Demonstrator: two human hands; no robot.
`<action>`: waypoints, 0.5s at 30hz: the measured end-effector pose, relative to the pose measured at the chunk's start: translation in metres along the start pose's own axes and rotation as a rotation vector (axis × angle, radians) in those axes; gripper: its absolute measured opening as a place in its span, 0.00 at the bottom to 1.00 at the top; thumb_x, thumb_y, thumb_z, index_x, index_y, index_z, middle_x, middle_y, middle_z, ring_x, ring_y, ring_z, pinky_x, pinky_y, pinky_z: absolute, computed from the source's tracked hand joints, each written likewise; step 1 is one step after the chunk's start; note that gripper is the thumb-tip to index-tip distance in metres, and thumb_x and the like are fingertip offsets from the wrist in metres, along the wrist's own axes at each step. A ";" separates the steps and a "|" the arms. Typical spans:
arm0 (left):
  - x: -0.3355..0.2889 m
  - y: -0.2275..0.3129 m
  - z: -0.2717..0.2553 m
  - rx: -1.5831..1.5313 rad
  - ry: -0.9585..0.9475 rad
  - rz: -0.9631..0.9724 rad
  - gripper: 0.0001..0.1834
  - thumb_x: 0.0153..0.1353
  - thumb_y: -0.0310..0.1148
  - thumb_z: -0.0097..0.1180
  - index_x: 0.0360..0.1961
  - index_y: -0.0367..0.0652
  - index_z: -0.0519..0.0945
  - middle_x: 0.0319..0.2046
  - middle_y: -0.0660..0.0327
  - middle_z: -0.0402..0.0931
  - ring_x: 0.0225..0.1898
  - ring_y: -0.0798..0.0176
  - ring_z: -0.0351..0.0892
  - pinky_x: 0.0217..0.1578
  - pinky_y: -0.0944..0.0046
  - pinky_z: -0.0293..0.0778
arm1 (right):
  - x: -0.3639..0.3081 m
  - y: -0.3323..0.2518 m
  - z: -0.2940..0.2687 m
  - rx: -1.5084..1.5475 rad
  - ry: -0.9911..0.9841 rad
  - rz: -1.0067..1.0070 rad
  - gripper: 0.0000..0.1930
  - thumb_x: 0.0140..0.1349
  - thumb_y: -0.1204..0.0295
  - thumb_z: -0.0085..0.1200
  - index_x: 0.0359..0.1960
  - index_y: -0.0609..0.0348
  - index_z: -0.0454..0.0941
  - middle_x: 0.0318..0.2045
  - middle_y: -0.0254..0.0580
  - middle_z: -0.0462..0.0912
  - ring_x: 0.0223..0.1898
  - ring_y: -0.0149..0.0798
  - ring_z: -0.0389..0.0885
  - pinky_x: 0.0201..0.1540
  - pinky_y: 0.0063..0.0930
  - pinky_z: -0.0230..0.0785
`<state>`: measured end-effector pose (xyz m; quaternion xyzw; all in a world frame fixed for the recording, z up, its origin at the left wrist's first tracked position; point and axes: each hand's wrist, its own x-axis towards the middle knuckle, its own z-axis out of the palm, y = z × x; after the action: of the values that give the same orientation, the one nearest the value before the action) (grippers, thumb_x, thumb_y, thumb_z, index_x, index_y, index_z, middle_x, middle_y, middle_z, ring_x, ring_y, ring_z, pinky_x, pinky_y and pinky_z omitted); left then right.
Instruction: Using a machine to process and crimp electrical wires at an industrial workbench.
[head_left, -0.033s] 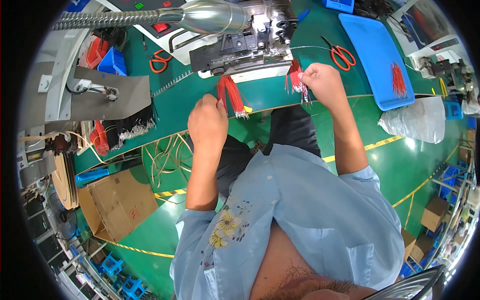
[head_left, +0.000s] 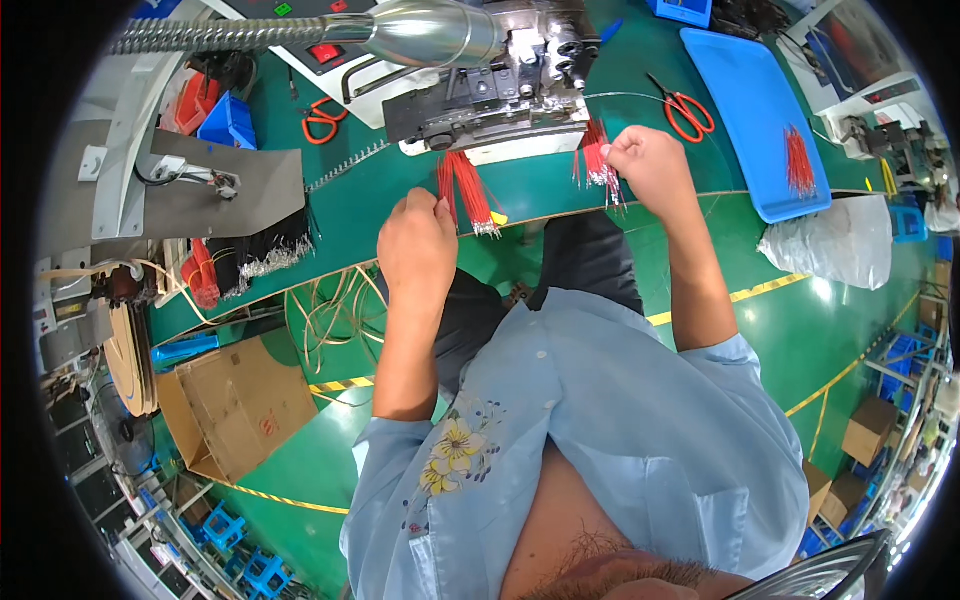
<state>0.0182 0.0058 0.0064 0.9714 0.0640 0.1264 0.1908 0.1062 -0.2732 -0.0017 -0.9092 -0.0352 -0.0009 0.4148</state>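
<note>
Two bundles of thin red wires with bare silvery ends lie at the front of a dark metal bench machine (head_left: 490, 110). Beside the left bundle (head_left: 468, 192) is my left hand (head_left: 416, 245), its fingers curled and closed; what they hold, if anything, is hidden. My right hand (head_left: 648, 168) is closed in a pinch at the right edge of the other red wires (head_left: 597, 160), fingertips on them near their silvery ends. A small yellow piece (head_left: 499, 218) shows by the left bundle's ends.
Orange-handled scissors lie right (head_left: 690, 118) and left (head_left: 324, 122) of the machine on the green table (head_left: 350, 215). A blue tray (head_left: 745, 120) at the right holds more red wires. Black wires (head_left: 275, 245) hang at the left edge. A cardboard box (head_left: 240, 410) stands below.
</note>
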 end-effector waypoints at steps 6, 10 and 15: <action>-0.002 -0.007 -0.009 -0.161 0.025 -0.069 0.09 0.59 0.30 0.59 0.28 0.36 0.76 0.24 0.48 0.78 0.26 0.42 0.78 0.30 0.49 0.73 | -0.008 -0.002 -0.005 0.363 0.035 0.134 0.05 0.56 0.74 0.58 0.29 0.63 0.79 0.16 0.34 0.78 0.18 0.24 0.73 0.21 0.21 0.63; -0.015 -0.003 -0.016 -0.413 0.014 -0.168 0.10 0.61 0.31 0.61 0.29 0.35 0.78 0.21 0.54 0.78 0.21 0.57 0.76 0.26 0.59 0.72 | -0.029 -0.017 -0.017 0.600 -0.014 0.176 0.02 0.60 0.77 0.55 0.34 0.61 0.78 0.20 0.32 0.78 0.17 0.21 0.72 0.18 0.16 0.59; -0.044 0.008 -0.019 -0.764 -0.029 -0.270 0.11 0.66 0.34 0.59 0.35 0.35 0.78 0.23 0.66 0.76 0.24 0.77 0.69 0.25 0.75 0.66 | -0.061 -0.047 0.007 0.796 -0.190 0.122 0.05 0.63 0.75 0.55 0.36 0.64 0.78 0.23 0.33 0.79 0.18 0.21 0.74 0.19 0.14 0.61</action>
<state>-0.0288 -0.0023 0.0171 0.8150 0.1367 0.1013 0.5539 0.0419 -0.2415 0.0273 -0.6743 -0.0172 0.1214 0.7282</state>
